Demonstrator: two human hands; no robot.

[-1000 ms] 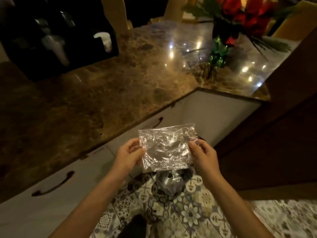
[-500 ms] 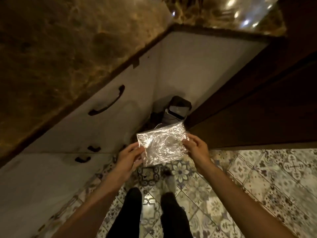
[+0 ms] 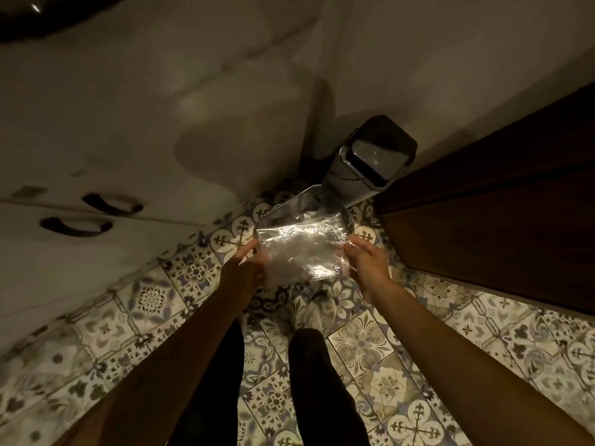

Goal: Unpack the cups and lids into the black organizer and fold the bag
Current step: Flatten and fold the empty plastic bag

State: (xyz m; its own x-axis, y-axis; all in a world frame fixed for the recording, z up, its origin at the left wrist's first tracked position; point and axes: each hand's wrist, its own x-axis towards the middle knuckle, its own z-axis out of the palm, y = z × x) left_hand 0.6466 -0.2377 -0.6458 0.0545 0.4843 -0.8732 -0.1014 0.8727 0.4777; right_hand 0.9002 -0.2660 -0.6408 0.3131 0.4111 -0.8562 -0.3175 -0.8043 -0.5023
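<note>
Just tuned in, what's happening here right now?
A person stands on the patterned tile floor holding a folded clear plastic bag flat between both hands: left hand on one edge, right hand on the other. A lidded bin stands just beyond, in the corner. No cups or organizer in view.

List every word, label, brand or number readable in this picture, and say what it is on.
None can be read.
Folded clear plastic bag, held between left hand and right hand: no print shows.
Small grey lidded bin: no label visible.
White cabinet drawers: no markings.
</note>
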